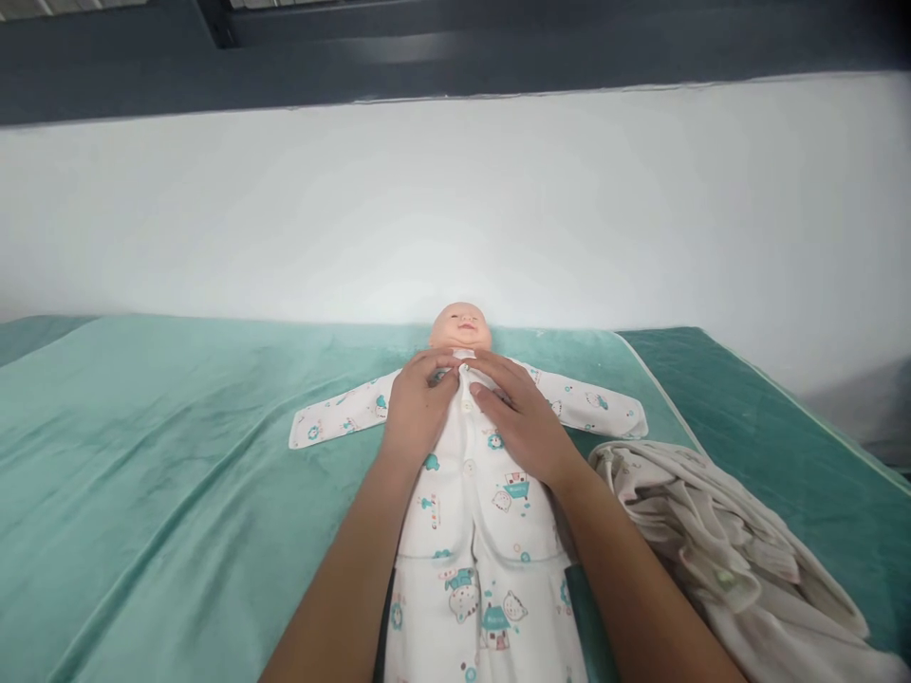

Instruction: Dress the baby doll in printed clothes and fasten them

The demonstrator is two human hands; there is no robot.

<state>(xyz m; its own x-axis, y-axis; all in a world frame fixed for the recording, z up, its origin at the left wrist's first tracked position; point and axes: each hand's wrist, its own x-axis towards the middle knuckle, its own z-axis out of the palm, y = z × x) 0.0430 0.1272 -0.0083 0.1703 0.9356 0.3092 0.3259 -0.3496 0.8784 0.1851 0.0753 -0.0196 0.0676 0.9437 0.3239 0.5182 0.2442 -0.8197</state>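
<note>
A baby doll [461, 326] lies on its back, its head towards the wall. It wears a white baby jacket [445, 503] printed with teal animals and houses, sleeves spread to both sides. Matching trousers [484, 626] cover the lower part. At the collar, my left hand [425, 398] pinches the left front edge between thumb and fingers. My right hand [518, 406] is closed on the opposite edge just beside it, fingertips nearly meeting the left ones. Buttons run down the front below the hands; the fastening at the fingertips is partly hidden.
A crumpled pale printed cloth [704, 531] lies to the right, close to my right forearm. Beneath everything is a teal sheet [177, 493] with a few folds. A white wall [455, 199] rises right behind the doll's head.
</note>
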